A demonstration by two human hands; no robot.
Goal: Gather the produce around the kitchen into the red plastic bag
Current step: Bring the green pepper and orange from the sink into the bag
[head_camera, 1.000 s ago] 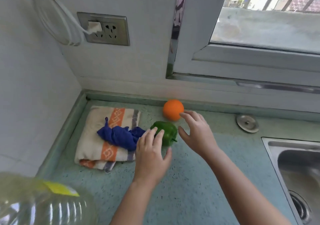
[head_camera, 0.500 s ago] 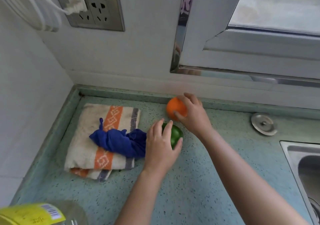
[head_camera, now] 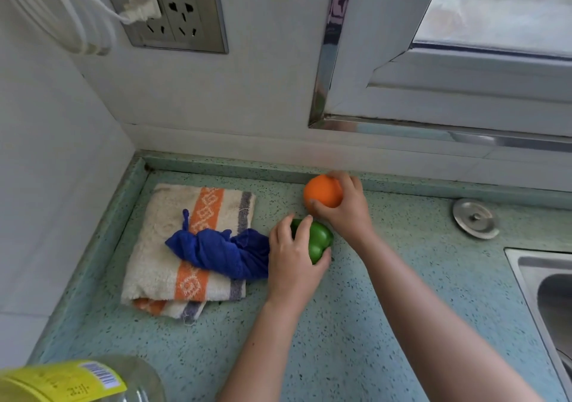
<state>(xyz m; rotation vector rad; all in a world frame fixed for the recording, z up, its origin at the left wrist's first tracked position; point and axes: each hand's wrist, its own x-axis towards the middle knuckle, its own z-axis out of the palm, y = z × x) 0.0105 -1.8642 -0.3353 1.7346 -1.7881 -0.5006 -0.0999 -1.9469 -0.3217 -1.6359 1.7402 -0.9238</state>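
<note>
An orange (head_camera: 322, 190) sits near the back edge of the speckled green counter (head_camera: 387, 293). My right hand (head_camera: 345, 206) is wrapped around it from the right, fingers over the top and thumb underneath. Just in front lies a green bell pepper (head_camera: 320, 240). My left hand (head_camera: 292, 262) closes over the pepper's left side, thumb at its near end. No red plastic bag is in view.
A folded beige towel with an orange stripe (head_camera: 188, 247) lies to the left, a crumpled blue cloth (head_camera: 216, 253) on it. A steel sink (head_camera: 551, 296) is at the right, a round metal cap (head_camera: 475, 217) behind it. A clear bottle with a yellow label (head_camera: 71, 381) stands at the bottom left.
Both hands reached forward and closed: the right one onto the orange, the left one onto the green pepper. My view has moved closer and lower.
</note>
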